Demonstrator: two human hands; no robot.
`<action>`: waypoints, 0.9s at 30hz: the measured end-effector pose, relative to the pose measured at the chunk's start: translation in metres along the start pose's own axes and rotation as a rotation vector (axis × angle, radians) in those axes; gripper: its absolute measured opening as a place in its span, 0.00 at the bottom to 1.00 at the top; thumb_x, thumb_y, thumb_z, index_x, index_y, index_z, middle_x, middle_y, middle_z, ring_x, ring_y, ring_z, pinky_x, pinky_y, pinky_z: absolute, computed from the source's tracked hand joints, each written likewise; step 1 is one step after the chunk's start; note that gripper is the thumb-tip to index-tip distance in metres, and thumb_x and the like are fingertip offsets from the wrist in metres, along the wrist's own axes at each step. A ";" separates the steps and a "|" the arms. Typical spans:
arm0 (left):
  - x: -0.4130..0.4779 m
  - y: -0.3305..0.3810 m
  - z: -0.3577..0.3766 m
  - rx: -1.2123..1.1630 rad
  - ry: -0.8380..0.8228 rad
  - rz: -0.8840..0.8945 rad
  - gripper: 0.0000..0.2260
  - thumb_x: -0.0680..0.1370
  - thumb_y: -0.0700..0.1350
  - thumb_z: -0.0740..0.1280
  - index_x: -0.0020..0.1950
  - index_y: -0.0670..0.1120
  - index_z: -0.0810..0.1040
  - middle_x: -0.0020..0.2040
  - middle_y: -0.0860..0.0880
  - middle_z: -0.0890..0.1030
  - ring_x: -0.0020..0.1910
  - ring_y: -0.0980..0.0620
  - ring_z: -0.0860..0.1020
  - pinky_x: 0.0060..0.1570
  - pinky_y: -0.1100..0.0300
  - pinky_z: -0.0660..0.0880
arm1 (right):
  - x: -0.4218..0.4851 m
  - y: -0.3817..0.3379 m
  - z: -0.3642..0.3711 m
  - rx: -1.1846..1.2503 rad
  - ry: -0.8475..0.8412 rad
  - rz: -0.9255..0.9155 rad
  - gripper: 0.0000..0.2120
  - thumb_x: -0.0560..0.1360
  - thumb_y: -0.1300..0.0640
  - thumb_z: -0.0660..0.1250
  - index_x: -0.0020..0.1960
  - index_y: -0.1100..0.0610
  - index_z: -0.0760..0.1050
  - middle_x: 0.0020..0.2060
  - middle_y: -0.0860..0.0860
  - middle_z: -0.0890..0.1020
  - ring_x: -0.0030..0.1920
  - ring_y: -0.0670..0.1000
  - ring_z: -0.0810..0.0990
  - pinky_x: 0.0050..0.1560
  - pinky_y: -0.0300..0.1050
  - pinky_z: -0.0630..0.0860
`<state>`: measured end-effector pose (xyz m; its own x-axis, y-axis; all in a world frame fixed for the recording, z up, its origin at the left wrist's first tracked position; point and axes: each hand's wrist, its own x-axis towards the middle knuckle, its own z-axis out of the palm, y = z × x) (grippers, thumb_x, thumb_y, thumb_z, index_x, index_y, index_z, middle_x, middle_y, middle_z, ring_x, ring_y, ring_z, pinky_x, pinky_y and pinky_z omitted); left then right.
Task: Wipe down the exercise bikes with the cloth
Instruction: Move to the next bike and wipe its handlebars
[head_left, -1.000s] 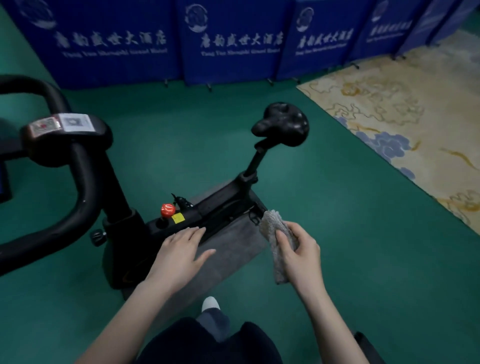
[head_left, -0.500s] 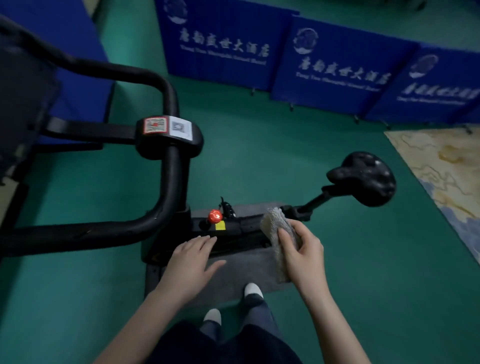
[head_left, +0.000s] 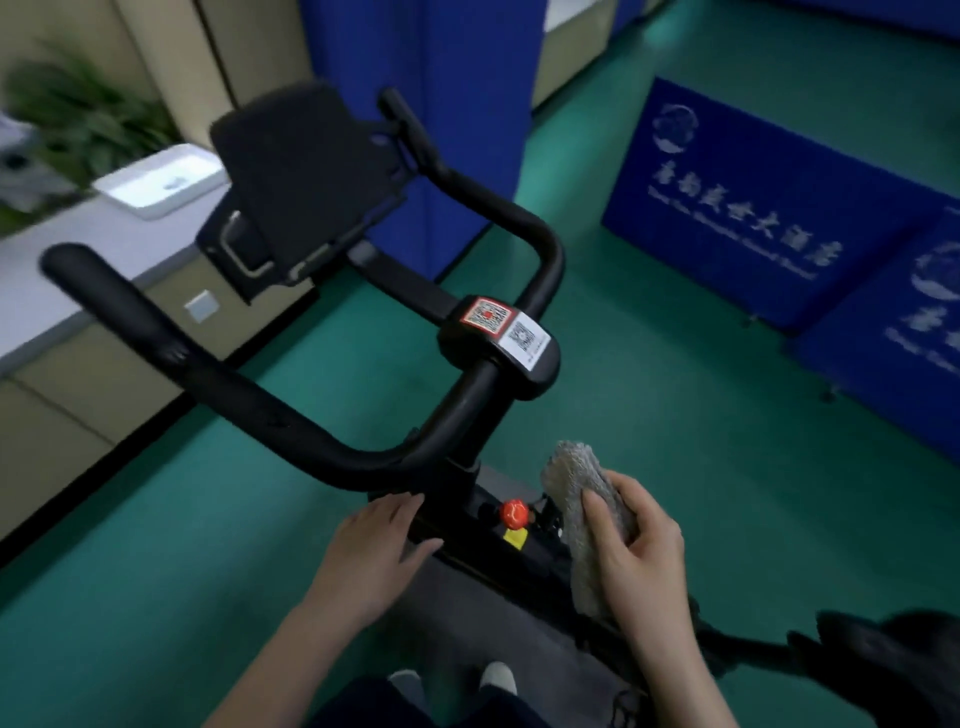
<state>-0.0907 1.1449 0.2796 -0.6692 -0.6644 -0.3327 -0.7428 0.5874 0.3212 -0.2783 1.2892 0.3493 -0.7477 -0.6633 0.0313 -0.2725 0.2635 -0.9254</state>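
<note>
A person's right hand (head_left: 639, 551) grips a bunched grey cloth (head_left: 574, 480), thumb pressed across its front and fingers curled behind, just beside the red knob (head_left: 514, 513) on the frame (head_left: 524, 564) of the exercise bike (head_left: 470, 410), apparently poised to wipe there. The left hand (head_left: 374, 545) lies on the frame below the handlebar (head_left: 291, 415), fingers straight and close together, thumb spread, seemingly to steady the machine.

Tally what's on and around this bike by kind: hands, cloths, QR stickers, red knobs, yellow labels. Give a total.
hands: 2, left hand and right hand
cloth: 1
QR stickers: 2, red QR sticker and white QR sticker
red knob: 1
yellow label: 1
Total: 7
</note>
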 end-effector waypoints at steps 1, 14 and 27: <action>-0.003 0.000 0.000 -0.023 0.028 -0.047 0.38 0.73 0.72 0.41 0.77 0.51 0.55 0.76 0.52 0.60 0.73 0.51 0.61 0.71 0.57 0.59 | 0.007 0.000 -0.004 0.004 -0.037 -0.018 0.07 0.76 0.61 0.67 0.51 0.53 0.80 0.44 0.45 0.84 0.46 0.45 0.82 0.50 0.46 0.78; -0.075 -0.014 -0.024 -0.203 0.497 -0.567 0.27 0.79 0.59 0.59 0.74 0.48 0.64 0.69 0.50 0.71 0.67 0.50 0.70 0.67 0.54 0.66 | 0.049 -0.072 0.026 0.145 -0.490 -0.371 0.10 0.73 0.53 0.64 0.51 0.47 0.79 0.45 0.42 0.83 0.47 0.43 0.81 0.47 0.36 0.77; -0.077 -0.072 -0.103 -0.442 0.925 -0.556 0.30 0.74 0.63 0.53 0.73 0.51 0.64 0.66 0.53 0.72 0.66 0.54 0.70 0.65 0.59 0.66 | 0.060 -0.145 0.130 0.085 -0.636 -0.708 0.11 0.75 0.54 0.63 0.55 0.53 0.79 0.50 0.46 0.80 0.53 0.42 0.78 0.52 0.32 0.73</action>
<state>0.0162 1.1058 0.3728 0.1505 -0.9701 0.1905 -0.7366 0.0185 0.6761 -0.2047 1.1200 0.4358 0.0499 -0.9125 0.4061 -0.4719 -0.3799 -0.7956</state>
